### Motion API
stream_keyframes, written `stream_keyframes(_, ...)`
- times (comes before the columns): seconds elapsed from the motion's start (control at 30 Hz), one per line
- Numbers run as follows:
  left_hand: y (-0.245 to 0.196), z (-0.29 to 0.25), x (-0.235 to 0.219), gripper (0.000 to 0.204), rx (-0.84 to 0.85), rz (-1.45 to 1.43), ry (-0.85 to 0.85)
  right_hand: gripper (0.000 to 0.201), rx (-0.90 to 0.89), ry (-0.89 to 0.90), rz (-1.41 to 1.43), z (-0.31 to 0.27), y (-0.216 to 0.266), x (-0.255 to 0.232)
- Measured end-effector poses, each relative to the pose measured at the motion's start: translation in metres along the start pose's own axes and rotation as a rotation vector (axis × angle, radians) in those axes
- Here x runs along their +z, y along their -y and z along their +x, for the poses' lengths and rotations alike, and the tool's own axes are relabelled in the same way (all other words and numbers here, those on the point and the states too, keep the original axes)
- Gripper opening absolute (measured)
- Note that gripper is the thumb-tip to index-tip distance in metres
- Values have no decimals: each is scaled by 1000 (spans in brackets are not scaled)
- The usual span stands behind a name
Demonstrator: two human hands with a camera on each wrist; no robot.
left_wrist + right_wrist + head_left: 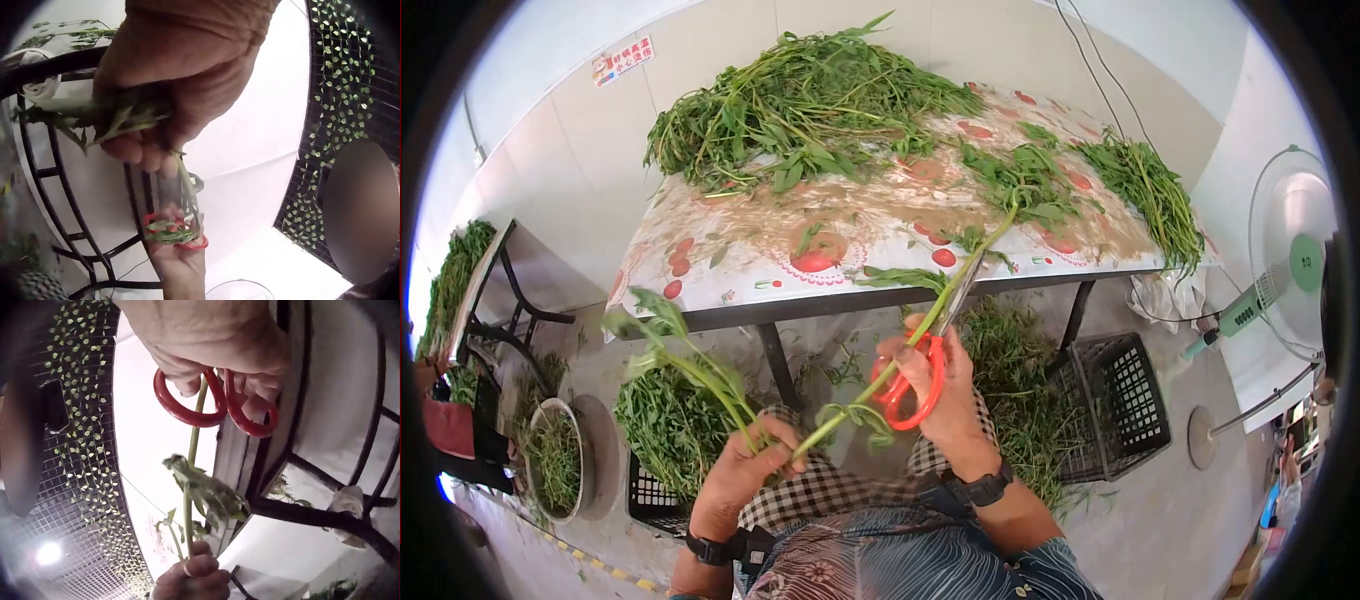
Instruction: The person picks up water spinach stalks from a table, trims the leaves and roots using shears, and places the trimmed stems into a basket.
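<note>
My left hand (745, 468) grips the lower end of a long green leafy stem (836, 422). Shorter leafy sprigs (700, 372) stick up from the same grip toward the left. In my right hand (948, 405) are red-handled scissors (937, 372), their blades pointing away over the table edge alongside the stem. The right fingers and thumb also lie against that stem, which runs up to a leafy top (1035, 185) over the table. In the right wrist view, the scissors' two red loops (181, 414) hang below the palm with the stem passing behind one.
A long table (750, 235) with a soiled fruit-print cover bears a large heap of greens (800, 110) and a bundle (1145, 190) at right. Below stand a black crate (1115, 410) and a heap of cut greens (670, 425). A fan (1305, 262) stands right, a metal basin (583, 470) left.
</note>
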State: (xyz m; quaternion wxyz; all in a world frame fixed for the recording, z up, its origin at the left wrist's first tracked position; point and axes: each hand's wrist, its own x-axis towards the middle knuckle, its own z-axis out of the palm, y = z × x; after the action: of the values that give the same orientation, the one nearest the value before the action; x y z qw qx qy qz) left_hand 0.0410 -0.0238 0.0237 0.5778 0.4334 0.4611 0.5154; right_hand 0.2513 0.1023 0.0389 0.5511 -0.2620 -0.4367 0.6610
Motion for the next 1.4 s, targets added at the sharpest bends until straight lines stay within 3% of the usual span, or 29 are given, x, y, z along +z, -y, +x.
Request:
stream_keyframes(0.03,5,2,-3,11,2,33,77,33,-14,16,-1,1,-1,2)
stream_keyframes(0.17,8,6,2,18,81,130,72,32,-103,79,-125,4,-4,9)
stream_keyframes(0.4,-5,15,27,21,70,63,-10,34,-105,297,-400,15,18,31)
stream_keyframes(0.47,-8,17,26,22,51,56,-19,35,-115,364,-470,16,5,27)
stream_keyframes(0.57,-6,16,21,23,45,-346,-119,34,-80,462,-636,12,0,22)
stream_keyframes(0.6,-7,14,21,24,39,-519,-165,33,-13,462,-562,11,0,18)
stream_keyframes(0.63,-10,15,10,24,2,-550,-102,33,55,461,-487,10,-1,15)
stream_keyframes(0.67,-14,14,8,27,-11,-418,-234,32,123,459,-412,9,-2,11)
stream_keyframes(0.8,-11,13,-6,29,-11,-598,-252,34,221,429,-343,5,7,1)
stream_keyframes(0.93,-16,10,0,27,77,-571,-232,38,194,429,-309,2,12,-6)
stream_keyframes(1.17,-29,-2,-4,23,-8,-400,-318,60,273,479,-104,6,11,-24)
stream_keyframes(1.27,-23,-9,-21,24,96,-491,-57,69,245,546,-50,5,19,-26)
stream_keyframes(1.3,-21,-11,-22,26,167,-523,-38,72,220,572,-9,5,20,-29)
stream_keyframes(1.4,-21,-7,-31,27,31,-670,-101,80,176,620,50,4,23,-30)
